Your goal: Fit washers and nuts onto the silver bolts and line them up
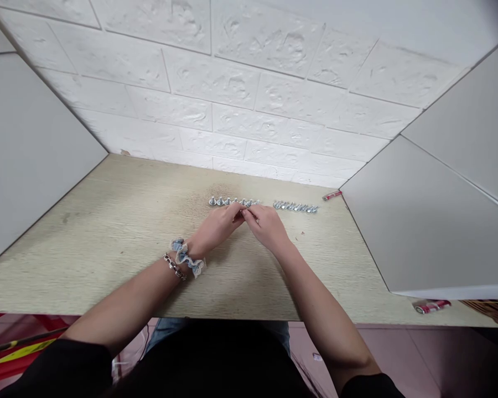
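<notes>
My left hand (223,222) and my right hand (267,225) meet over the middle of the table, fingertips pinched together. Whatever lies between the fingertips is too small and covered to make out. Just beyond the fingers runs a row of silver bolts (220,201), several of them upright on their wide heads; my fingers hide part of its right end. Right of my right hand lies a second row of silver bolts (295,207), tilted or lying close together. A scrunchie (186,257) and a chain bracelet (174,267) circle my left wrist.
The pale wooden table (141,221) ends at a white brick-pattern wall (232,121). Grey panels stand at the left (33,143) and right (431,221). One red battery (332,195) lies by the right panel's far corner, another red battery (432,307) near the front edge.
</notes>
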